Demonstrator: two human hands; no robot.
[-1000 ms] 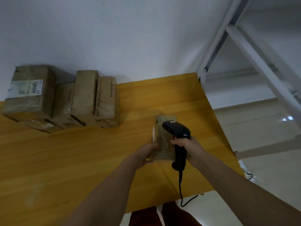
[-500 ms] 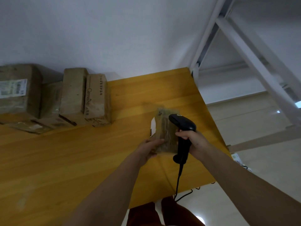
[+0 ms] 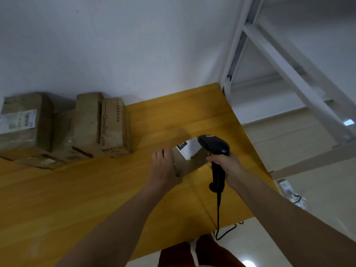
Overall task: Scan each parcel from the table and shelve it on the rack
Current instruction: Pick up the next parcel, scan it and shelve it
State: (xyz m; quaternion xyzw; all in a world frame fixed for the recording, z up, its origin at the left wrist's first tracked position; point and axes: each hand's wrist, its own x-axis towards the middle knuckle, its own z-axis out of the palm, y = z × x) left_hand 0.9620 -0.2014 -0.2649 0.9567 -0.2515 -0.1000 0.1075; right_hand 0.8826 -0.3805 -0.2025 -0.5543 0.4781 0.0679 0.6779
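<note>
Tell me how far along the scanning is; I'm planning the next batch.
Nothing visibly shelved: the rack shows no parcels. In hand: left hand holds a small parcel, right hand aims the scanner. Left: the boxes stacked on the table.

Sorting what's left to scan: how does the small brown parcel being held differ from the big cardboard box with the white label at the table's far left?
The small brown parcel is in the left hand, tilted, beside the black scanner held by the right hand; the big cardboard box sits untouched among other boxes by the wall. The parcel is far smaller. Its white label is angled toward the scanner; the box's label faces the camera. Both are brown with white labels.
</note>
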